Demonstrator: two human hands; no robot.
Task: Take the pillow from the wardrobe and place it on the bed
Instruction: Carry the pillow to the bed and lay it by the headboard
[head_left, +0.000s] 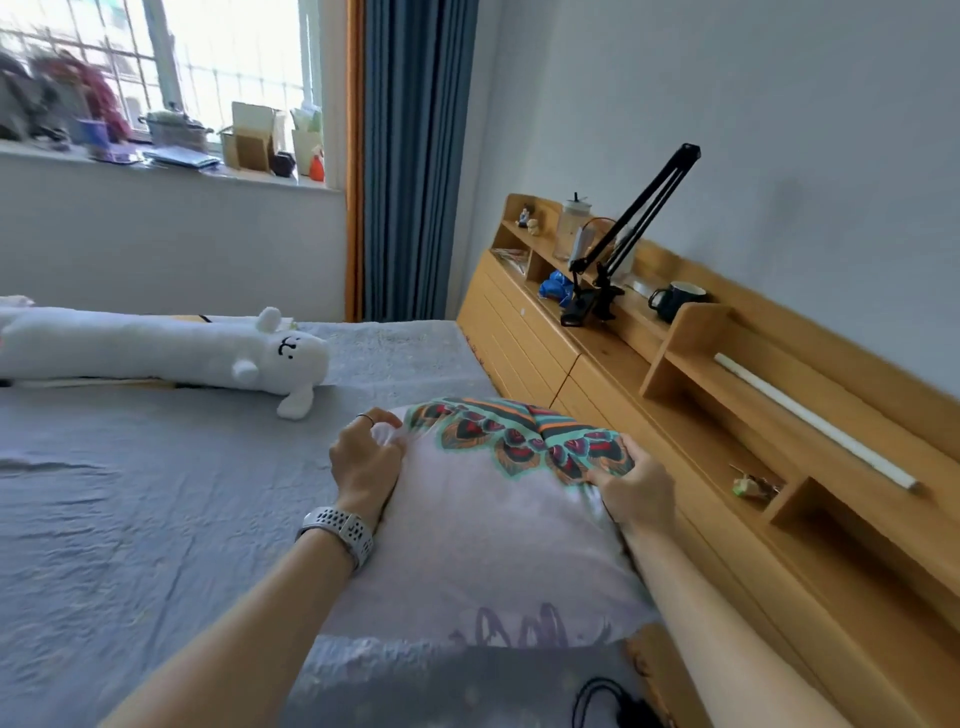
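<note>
A pale lilac pillow with a teal, red and orange feather pattern at its far end lies on the bed, close to the wooden headboard. My left hand, with a ring and a white watch on the wrist, grips the pillow's far left corner. On the right side, my right hand holds the patterned edge. The wardrobe is out of view.
A long white plush toy lies across the far side of the bed. The wooden headboard shelf on the right carries a black clamp arm, a dark mug, a jar and a white tube. A black cable lies near the bottom edge.
</note>
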